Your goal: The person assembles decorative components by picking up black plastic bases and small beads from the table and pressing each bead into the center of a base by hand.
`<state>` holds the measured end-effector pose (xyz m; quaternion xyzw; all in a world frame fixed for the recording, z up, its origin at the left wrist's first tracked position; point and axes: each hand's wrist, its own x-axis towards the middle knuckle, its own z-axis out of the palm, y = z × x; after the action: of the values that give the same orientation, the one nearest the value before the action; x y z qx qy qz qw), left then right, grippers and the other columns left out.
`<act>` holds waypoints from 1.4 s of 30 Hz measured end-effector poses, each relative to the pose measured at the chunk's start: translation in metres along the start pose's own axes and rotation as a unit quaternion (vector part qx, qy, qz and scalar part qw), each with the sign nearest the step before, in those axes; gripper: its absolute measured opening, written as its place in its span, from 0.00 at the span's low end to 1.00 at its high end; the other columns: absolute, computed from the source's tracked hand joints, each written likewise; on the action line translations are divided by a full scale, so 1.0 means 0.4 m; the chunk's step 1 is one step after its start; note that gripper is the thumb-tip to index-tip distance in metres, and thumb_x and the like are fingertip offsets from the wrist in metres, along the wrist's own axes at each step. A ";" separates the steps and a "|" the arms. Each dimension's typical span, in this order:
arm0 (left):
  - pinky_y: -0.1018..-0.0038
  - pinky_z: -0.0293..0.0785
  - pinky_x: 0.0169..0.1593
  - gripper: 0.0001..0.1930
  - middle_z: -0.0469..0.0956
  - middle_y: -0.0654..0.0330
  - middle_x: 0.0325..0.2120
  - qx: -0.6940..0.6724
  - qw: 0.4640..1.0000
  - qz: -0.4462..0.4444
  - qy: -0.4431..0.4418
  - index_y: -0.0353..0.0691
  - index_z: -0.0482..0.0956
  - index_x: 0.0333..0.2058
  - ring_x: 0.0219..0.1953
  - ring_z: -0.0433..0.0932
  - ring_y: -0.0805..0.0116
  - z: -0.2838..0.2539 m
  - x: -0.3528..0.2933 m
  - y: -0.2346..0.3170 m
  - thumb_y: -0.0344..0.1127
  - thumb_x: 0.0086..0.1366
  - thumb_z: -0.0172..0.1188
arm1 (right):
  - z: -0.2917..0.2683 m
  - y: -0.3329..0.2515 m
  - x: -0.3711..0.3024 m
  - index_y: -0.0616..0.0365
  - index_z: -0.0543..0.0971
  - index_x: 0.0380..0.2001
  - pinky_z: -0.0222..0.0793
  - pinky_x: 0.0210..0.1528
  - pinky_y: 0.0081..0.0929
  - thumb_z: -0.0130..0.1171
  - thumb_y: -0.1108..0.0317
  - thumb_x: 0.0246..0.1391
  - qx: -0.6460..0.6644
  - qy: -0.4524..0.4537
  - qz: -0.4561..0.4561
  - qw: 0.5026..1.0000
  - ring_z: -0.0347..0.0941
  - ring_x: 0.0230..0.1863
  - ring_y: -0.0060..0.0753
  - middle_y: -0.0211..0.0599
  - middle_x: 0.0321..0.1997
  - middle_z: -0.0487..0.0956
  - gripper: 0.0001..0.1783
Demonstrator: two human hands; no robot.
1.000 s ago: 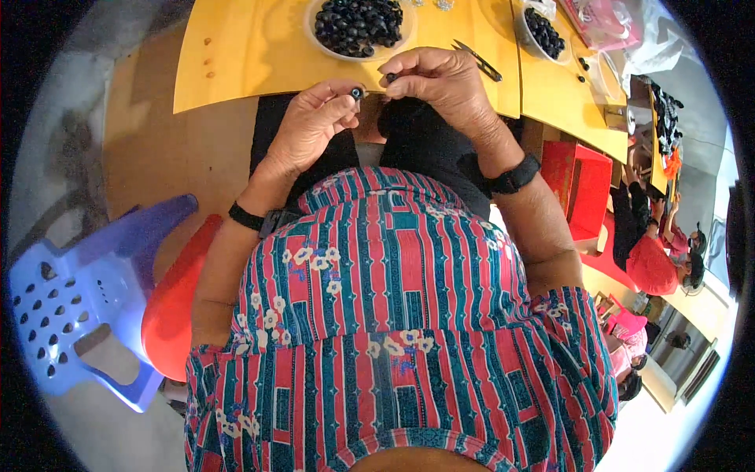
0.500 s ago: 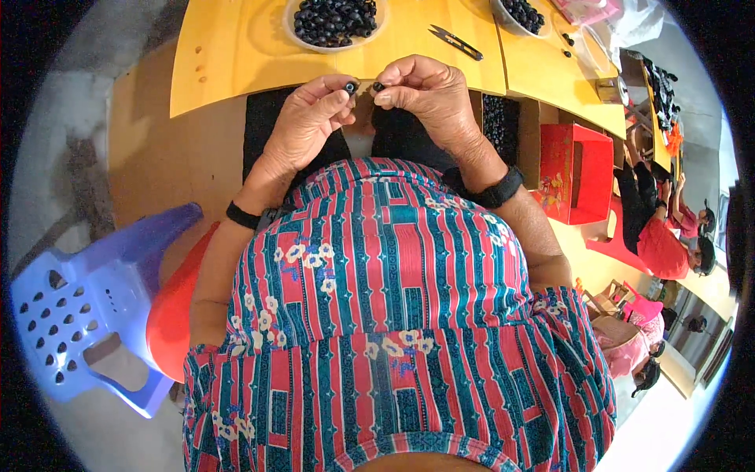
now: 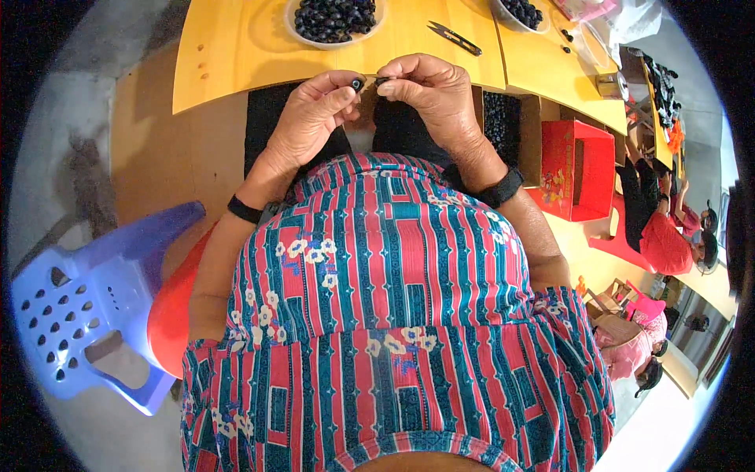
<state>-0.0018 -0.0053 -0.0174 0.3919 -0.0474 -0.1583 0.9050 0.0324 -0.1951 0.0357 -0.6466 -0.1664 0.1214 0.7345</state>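
Note:
Thumb and fingertips of my left hand pinch a small round black piece with a pale ring at its centre. Close beside it, my right hand is closed on another small dark piece, mostly covered by the fingertips. Both hands are held just off the front edge of the yellow table, above my lap. Beyond them stands a clear plastic bowl heaped with small black pieces. To its right lies a pair of black thread snips.
A second bowl of black pieces stands farther right, near a few loose pieces and a can. Below the table's right side is a red box. At left stands a blue plastic stool. Other people sit at right.
My right fingertips have closed more over their piece, and the left piece has moved slightly right and up, toward it. Both hands keep their pinch.

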 end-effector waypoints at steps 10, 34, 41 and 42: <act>0.81 0.71 0.37 0.13 0.75 0.66 0.29 0.058 0.997 0.007 0.043 0.37 0.75 0.41 0.30 0.72 0.79 0.033 -0.022 0.011 0.34 0.58 0.60 | 0.022 -0.023 -0.020 0.65 0.77 0.33 0.72 0.34 0.17 0.57 0.79 0.48 -0.005 -0.022 0.023 0.999 0.73 0.29 0.19 0.31 0.28 0.78 0.07; 0.80 0.73 0.38 0.13 0.76 0.62 0.31 0.113 0.992 0.021 0.050 0.33 0.74 0.41 0.32 0.74 0.77 0.032 -0.014 0.005 0.33 0.59 0.59 | 0.018 -0.017 -0.024 0.65 0.78 0.31 0.71 0.35 0.17 0.59 0.79 0.47 -0.011 0.009 0.006 1.000 0.73 0.29 0.18 0.31 0.29 0.79 0.05; 0.80 0.74 0.39 0.14 0.76 0.62 0.32 0.109 0.993 0.019 0.049 0.33 0.73 0.41 0.33 0.74 0.77 0.024 -0.009 -0.003 0.33 0.58 0.59 | 0.016 -0.011 -0.022 0.64 0.78 0.31 0.71 0.34 0.16 0.59 0.78 0.47 -0.037 -0.001 0.008 0.999 0.73 0.29 0.17 0.30 0.28 0.79 0.05; 0.80 0.74 0.39 0.14 0.76 0.63 0.31 0.113 0.992 0.022 0.051 0.33 0.73 0.41 0.33 0.74 0.77 0.021 -0.009 -0.005 0.33 0.58 0.60 | 0.018 -0.012 -0.023 0.64 0.78 0.31 0.71 0.34 0.16 0.59 0.78 0.47 -0.038 -0.001 0.008 0.999 0.73 0.29 0.17 0.30 0.28 0.79 0.05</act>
<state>-0.0073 -0.0113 -0.0128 0.4980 -0.0278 -0.1119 0.8595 0.0210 -0.1929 0.0402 -0.6748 -0.1667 0.1218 0.7085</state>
